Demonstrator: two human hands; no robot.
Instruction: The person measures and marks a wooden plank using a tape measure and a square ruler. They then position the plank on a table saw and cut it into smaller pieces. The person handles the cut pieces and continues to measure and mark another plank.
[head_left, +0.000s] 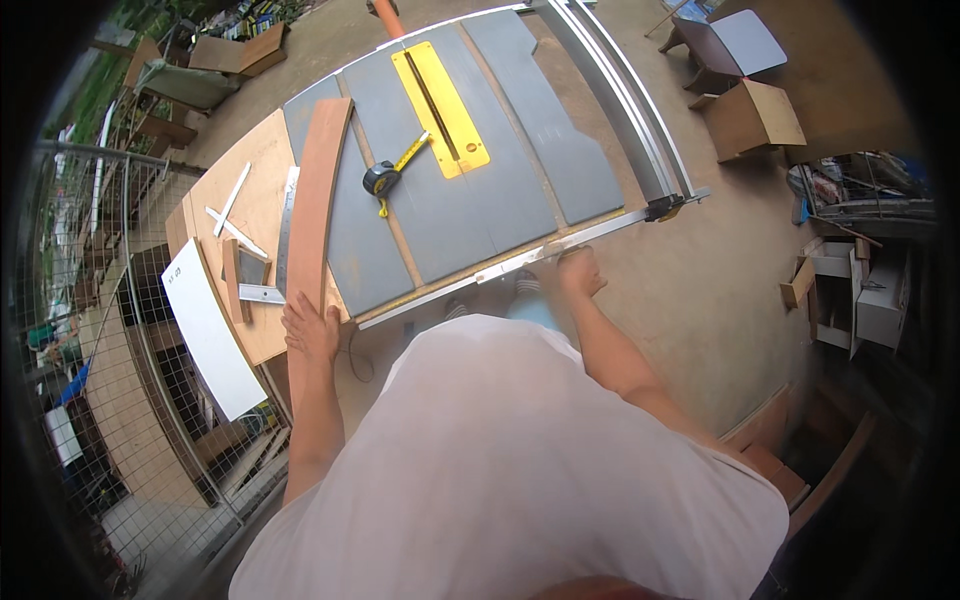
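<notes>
My left hand [312, 328] lies over the near part of a long reddish-brown wooden board [322, 190], fingers stretched out and thumb apart. The board lies lengthwise along the left side of a grey table saw top [465, 215]. My right hand [580, 273] is closed beside the saw's front rail [510, 266]; its fingertips are hidden, and whether it holds the rail cannot be made out. A yellow and black tape measure [381, 179], its blade partly drawn out, sits on the saw top by the yellow insert plate [440, 110].
Left of the board, a plywood surface [265, 150] bears a metal ruler [287, 225], a try square [262, 293], white strips [233, 198] and a white panel [212, 325]. A metal fence [615, 90] spans the saw's right side. Wire mesh [90, 250] stands left; wooden boxes [755, 120] stand right.
</notes>
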